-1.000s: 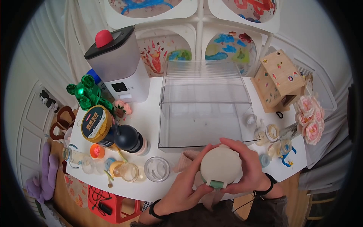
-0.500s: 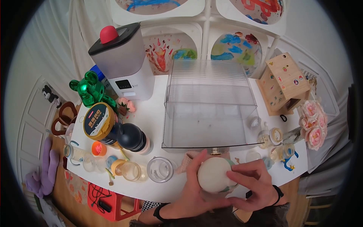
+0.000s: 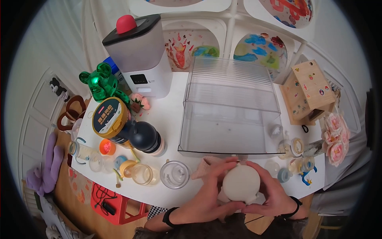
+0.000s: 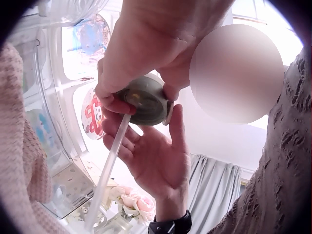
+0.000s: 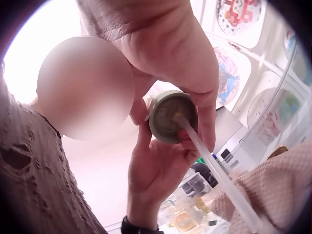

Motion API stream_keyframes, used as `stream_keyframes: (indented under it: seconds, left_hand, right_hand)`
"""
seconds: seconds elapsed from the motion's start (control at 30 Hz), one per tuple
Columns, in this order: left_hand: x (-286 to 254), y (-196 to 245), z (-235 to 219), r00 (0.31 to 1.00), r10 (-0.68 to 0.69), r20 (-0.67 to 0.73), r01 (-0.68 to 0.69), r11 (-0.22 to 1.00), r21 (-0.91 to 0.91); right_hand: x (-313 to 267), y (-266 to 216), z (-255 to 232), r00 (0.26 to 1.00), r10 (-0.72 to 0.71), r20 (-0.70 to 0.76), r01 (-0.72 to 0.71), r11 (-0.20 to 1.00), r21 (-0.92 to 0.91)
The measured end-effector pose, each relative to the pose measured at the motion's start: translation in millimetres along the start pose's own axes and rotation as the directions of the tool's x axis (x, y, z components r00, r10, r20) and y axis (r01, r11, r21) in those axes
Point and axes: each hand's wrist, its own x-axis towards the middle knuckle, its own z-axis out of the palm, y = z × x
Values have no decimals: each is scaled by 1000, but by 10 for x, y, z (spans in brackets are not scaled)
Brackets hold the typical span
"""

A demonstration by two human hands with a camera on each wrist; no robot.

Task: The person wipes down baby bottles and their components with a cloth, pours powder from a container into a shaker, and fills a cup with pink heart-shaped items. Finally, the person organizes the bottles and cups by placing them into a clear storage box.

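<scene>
Both hands hold a round cream straw lid [image 3: 241,184] in front of the person's body, past the table's near edge. The left hand [image 3: 207,201] curls round its left side and the right hand [image 3: 274,195] round its right, with the thumbs meeting at the near edge. From below, the lid's grey-green underside [image 4: 147,100] shows in the left wrist view. A long translucent straw [image 5: 214,168] hangs down from it in the right wrist view. A pink waffle cloth [image 3: 205,167] lies near the left hand, beside a clear empty cup [image 3: 175,175].
A large clear bin [image 3: 230,127] stands behind the hands. On the left are a dispenser [image 3: 139,59], a gold-lidded tub [image 3: 111,119] and a dark round-topped bottle [image 3: 146,137]. Small jars [image 3: 296,147], pink flowers [image 3: 336,137] and a wooden house [image 3: 310,91] stand on the right.
The lid has turned in the hands, so its green clasp no longer faces the person. The right hand shifted to pinch the lid's side, then wrapped round it again. The head view has swung left.
</scene>
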Motion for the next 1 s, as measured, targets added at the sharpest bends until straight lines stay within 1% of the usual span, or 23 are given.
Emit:
stream_keyframes:
  seconds: [0.03, 0.07, 0.1, 0.13, 0.17, 0.2, 0.23, 0.27, 0.33, 0.37, 0.43, 0.47, 0.5, 0.53, 0.57, 0.63, 0.7, 0.77, 0.8, 0.87, 0.9, 0.97, 1.0]
  left_hand:
    - [-33, -18, 20, 998, -63, -4, 62, 992, -107]
    - [-48, -27, 27, 992, -124, -1, 121, 969, -213]
    - [-44, 4, 30, 992, -123, 0, 120, 970, -213]
    - [-37, 64, 39, 997, -83, 4, 82, 988, -131]
    - [-31, 97, 43, 999, -42, 12, 43, 998, -50]
    - [-30, 103, 25, 999, -42, 11, 42, 998, -51]
    - [-30, 110, -2, 995, -97, 6, 97, 995, 0]
    - [-24, 116, -22, 989, -151, -3, 151, 987, 52]
    - [-18, 125, -35, 986, -166, -21, 167, 983, 76]
    - [-19, 131, -37, 983, -182, -38, 185, 978, 99]
    - [-23, 146, -34, 982, -184, -47, 188, 977, 106]
    - [-20, 151, -32, 981, -183, -57, 189, 976, 112]
    - [-9, 162, -37, 982, -181, -56, 187, 976, 110]
    - [11, 177, -51, 976, -217, -30, 219, 974, 63]
    - [24, 188, -65, 967, -253, -1, 253, 967, 17]
    - [17, 187, -111, 960, -277, 29, 278, 960, -28]
    - [26, 149, -116, 952, -299, 59, 303, 950, -72]
    - [31, 98, -83, 961, -271, 46, 273, 925, -263]
    - [40, 102, -88, 960, -275, 47, 277, 924, -265]
    - [78, 116, -101, 951, -281, 128, 297, 945, -137]
    - [67, 118, -94, 949, -285, 133, 303, 942, -142]
    - [66, 124, -94, 965, -252, 77, 260, 958, -122]
    - [68, 138, -100, 965, -252, 77, 260, 957, -125]
  right_hand:
    - [4, 11, 22, 998, -24, -65, 22, 999, -28]
    - [-3, 39, 44, 998, -25, -65, 23, 999, -27]
    - [-13, 74, 66, 990, -81, -115, 77, 996, -36]
    - [-20, 91, 73, 977, -136, -164, 130, 990, -49]
    - [-27, 74, 56, 977, -135, -164, 128, 990, -51]
    - [-32, 36, 29, 988, -86, -128, 70, 990, -120]
    - [-29, -4, 3, 995, -35, -96, 16, 981, -191]
    - [-7, -51, -15, 995, -37, -95, 18, 981, -192]
    - [53, -140, -17, 989, -121, -88, 58, 855, -515]
    - [78, -158, -9, 989, -121, -89, 58, 856, -514]
    - [113, -183, -9, 939, -301, -166, 151, 795, -588]
    - [127, -183, -40, 939, -300, -166, 149, 793, -590]
    - [139, -181, -77, 907, -419, -47, 284, 687, -669]
    - [145, -175, -96, 851, -518, 84, 410, 558, -721]
    - [147, -161, -82, 852, -516, 83, 409, 559, -722]
    - [150, -121, -17, 806, -590, 45, 413, 507, -757]
    - [147, -100, 25, 810, -586, 26, 388, 503, -772]
    - [121, -94, 48, 815, -580, 8, 367, 504, -782]
    - [102, -101, 48, 805, -593, -6, 366, 505, -782]
    - [92, -110, 28, 797, -603, -22, 361, 506, -783]
    - [97, -118, 13, 801, -598, -19, 376, 528, -762]
    - [110, -105, -37, 804, -594, -15, 389, 545, -743]
    - [111, -72, -67, 818, -575, -23, 391, 586, -710]
